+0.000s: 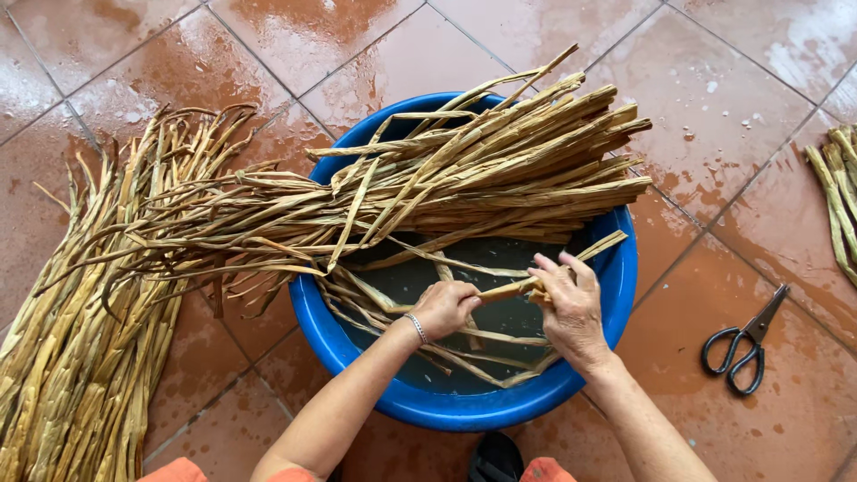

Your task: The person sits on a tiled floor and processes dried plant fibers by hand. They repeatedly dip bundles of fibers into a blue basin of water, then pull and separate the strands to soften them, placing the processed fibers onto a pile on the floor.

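A round blue basin (625,277) holding dark water sits on the wet floor in front of me. Over the water, my left hand (444,307) and my right hand (569,308) both grip one tan dried plant strip (507,290), the left at its near end, the right further along. A thick bundle of the same dried strips (500,170) lies across the basin's far rim, its cut ends pointing right. Several loose strips lie soaking in the water under my hands. A thin bracelet circles my left wrist.
A large pile of dried strips (80,339) spreads over the wet red-brown tiles (732,116) at the left. Black-handled scissors (746,344) lie on the floor to the right of the basin. More strips (839,196) show at the right edge.
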